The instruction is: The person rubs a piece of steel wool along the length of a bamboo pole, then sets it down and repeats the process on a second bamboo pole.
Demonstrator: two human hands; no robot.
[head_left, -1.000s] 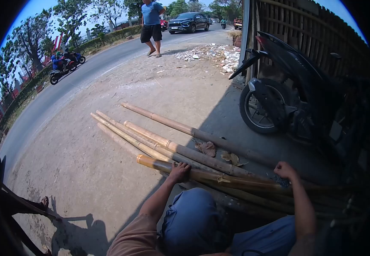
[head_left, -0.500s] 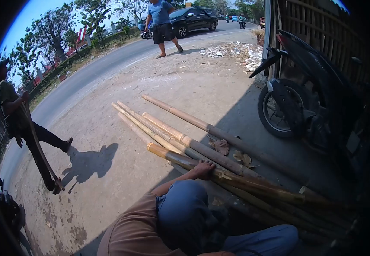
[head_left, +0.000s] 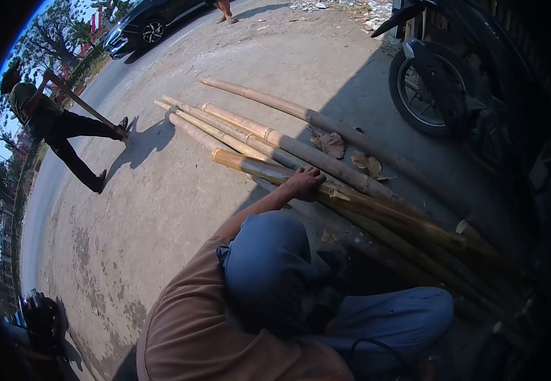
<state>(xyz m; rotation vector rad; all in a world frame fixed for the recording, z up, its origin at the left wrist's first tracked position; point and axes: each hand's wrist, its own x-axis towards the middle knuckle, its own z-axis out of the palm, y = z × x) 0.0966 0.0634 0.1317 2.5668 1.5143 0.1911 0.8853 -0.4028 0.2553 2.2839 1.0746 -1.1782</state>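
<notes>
My left hand [head_left: 305,184] lies over the top of a shiny, yellow-brown bamboo pole [head_left: 250,166], its fingers curled round the far side. That pole rests at a slant across several other bamboo poles on the ground. Beside it, a thicker, paler bamboo pole [head_left: 250,128] runs nearly parallel, and another bamboo pole [head_left: 275,105] lies apart, further off. My bent knee [head_left: 269,247] in blue trousers is just below the left hand. I cannot make out my right hand; a thin dark cord [head_left: 377,343] shows near my lower leg in deep shade.
A parked black motorbike [head_left: 431,89] stands at the right. Dry leaves [head_left: 329,145] lie among the poles. On the left, a person [head_left: 59,120] holds a long piece of wood [head_left: 88,105]. Beyond the dirt ground, a dark car [head_left: 151,28] is on the road.
My view has tipped downward, and more of my sleeve shows. The person on the left has swung the piece of wood to a new slant. The car has moved left along the road.
</notes>
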